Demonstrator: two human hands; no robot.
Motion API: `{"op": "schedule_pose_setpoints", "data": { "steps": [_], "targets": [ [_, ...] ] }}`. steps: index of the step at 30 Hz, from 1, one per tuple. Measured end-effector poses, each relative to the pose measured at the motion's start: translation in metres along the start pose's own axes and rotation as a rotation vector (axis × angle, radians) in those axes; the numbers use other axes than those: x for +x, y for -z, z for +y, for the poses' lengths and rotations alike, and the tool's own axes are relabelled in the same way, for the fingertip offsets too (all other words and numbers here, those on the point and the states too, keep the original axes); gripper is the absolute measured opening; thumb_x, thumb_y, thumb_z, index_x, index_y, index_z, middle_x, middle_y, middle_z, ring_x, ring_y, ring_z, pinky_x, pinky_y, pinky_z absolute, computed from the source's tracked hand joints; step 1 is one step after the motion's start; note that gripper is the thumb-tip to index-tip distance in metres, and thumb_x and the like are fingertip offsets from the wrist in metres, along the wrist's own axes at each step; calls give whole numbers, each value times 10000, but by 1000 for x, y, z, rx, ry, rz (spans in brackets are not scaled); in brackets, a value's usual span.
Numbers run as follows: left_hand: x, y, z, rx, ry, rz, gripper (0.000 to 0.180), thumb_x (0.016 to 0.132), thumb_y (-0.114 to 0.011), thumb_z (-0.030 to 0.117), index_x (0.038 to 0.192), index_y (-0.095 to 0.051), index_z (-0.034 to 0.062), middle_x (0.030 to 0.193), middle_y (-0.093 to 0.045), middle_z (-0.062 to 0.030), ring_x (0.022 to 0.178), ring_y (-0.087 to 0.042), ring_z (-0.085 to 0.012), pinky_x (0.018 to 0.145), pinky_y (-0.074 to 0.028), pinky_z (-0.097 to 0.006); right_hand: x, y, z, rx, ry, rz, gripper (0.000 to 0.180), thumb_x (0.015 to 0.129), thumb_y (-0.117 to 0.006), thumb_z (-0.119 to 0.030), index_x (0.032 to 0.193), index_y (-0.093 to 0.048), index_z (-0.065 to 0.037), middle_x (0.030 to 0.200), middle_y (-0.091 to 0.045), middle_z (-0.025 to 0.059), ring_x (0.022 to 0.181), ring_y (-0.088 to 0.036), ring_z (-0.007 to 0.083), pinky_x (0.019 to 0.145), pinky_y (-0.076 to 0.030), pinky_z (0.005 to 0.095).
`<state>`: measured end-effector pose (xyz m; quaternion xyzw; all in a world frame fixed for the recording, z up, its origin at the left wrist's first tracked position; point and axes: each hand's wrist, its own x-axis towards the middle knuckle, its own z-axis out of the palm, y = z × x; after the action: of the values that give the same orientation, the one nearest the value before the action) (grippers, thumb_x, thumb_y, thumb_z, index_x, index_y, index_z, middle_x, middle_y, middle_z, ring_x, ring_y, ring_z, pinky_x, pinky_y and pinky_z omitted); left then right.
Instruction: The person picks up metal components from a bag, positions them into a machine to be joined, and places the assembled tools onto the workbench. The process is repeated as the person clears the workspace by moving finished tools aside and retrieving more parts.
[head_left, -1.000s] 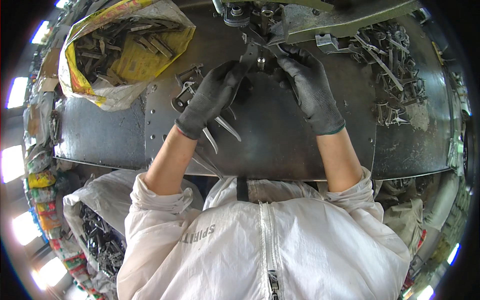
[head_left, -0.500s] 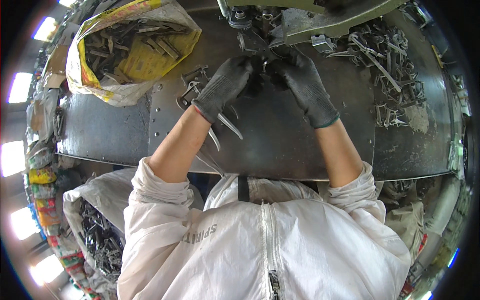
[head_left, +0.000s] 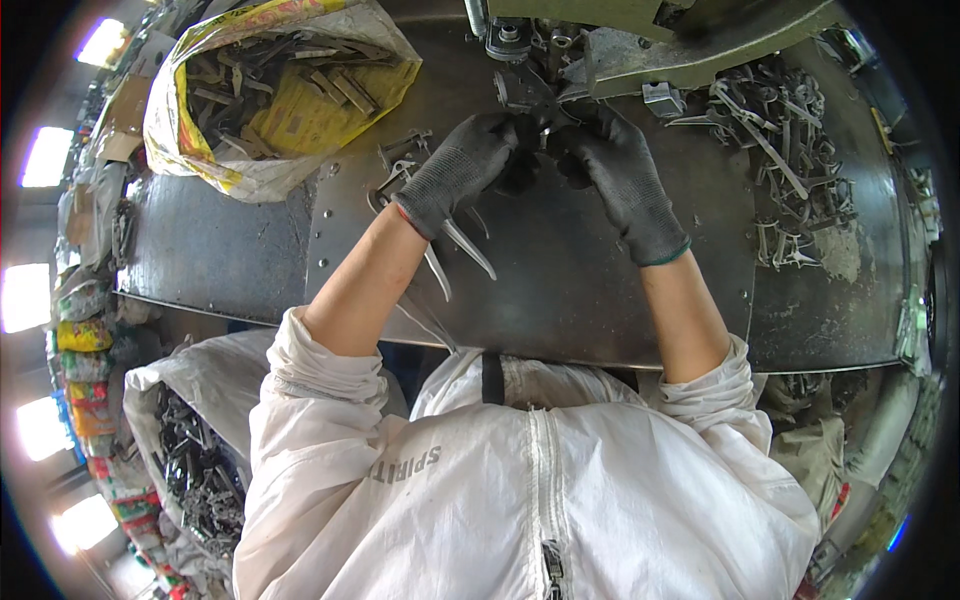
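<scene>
Both my hands wear dark grey knit gloves and meet just below the machine head. My left hand (head_left: 467, 162) is closed, its fingertips turned inward toward the machine. From the other side my right hand (head_left: 618, 165) closes in, fingers bent. Between the fingertips shows a small shiny metal part (head_left: 545, 136), mostly covered by the gloves, so its exact kind is hidden. Right above the fingers sits the machine's metal fixture (head_left: 518, 88). Beside my left wrist lie metal lever-like pieces (head_left: 468, 248) with long curved arms, partly hidden under the glove.
A green machine arm (head_left: 700, 50) overhangs the steel table (head_left: 580, 290). An open yellow-white sack (head_left: 225, 180) of metal pieces stands at far left. A heap of metal levers (head_left: 785, 130) lies at right. Below the table's left edge is another sack (head_left: 215, 375) of dark parts.
The view has shifted slightly, so the table and machine appear a little farther right. My hands stay together at the fixture, with no clear change in grip.
</scene>
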<state>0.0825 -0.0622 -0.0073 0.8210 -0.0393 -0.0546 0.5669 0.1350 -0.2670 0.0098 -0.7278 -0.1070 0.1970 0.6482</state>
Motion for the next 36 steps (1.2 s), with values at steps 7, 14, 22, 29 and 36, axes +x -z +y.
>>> {"op": "schedule_pose_setpoints", "data": {
  "steps": [7, 14, 22, 29, 36],
  "targets": [
    [7, -1, -14, 15, 93, 15, 410, 1110, -474, 254, 1391, -565, -29, 1105, -725, -127, 915, -716, -152, 841, -574, -294, 4, 1, 2, -20, -20, 2, 368, 964, -636, -127, 1312, -623, -8, 908, -703, 39, 668, -578, 67, 598, -476, 229],
    [3, -3, -1, 162, 20, 66, 477, 1119, -462, 350, 1381, -585, -28, 1151, -718, -152, 1039, -686, -203, 963, -526, -330, 5, 0, 2, 36, 30, 5, 371, 956, -640, -109, 1301, -618, 25, 916, -709, 55, 659, -579, 81, 580, -463, 239],
    [-7, -7, 26, -89, 97, 59, 462, 1123, -444, 340, 1392, -583, -8, 1221, -691, -176, 1098, -650, -221, 1016, -488, -342, 3, 6, 0, 58, -9, -18, 318, 944, -660, -119, 1248, -655, -27, 924, -704, 16, 732, -592, 65, 650, -485, 243],
    [-7, -10, 30, -123, 78, 79, 413, 1133, -424, 268, 1408, -565, -6, 1161, -704, -163, 1052, -659, -211, 998, -504, -331, 1, 5, -1, 12, 30, -1, 402, 958, -633, -129, 1338, -621, 4, 913, -715, 34, 660, -583, 68, 589, -472, 232],
    [-7, -8, 41, -271, 291, 17, 389, 1139, -413, 220, 1436, -527, -5, 1243, -677, -144, 1104, -655, -194, 1012, -510, -312, -1, 3, 0, 44, 49, -5, 435, 954, -623, -108, 1370, -592, 17, 911, -715, 45, 653, -582, 71, 578, -465, 237]
  ]
}}
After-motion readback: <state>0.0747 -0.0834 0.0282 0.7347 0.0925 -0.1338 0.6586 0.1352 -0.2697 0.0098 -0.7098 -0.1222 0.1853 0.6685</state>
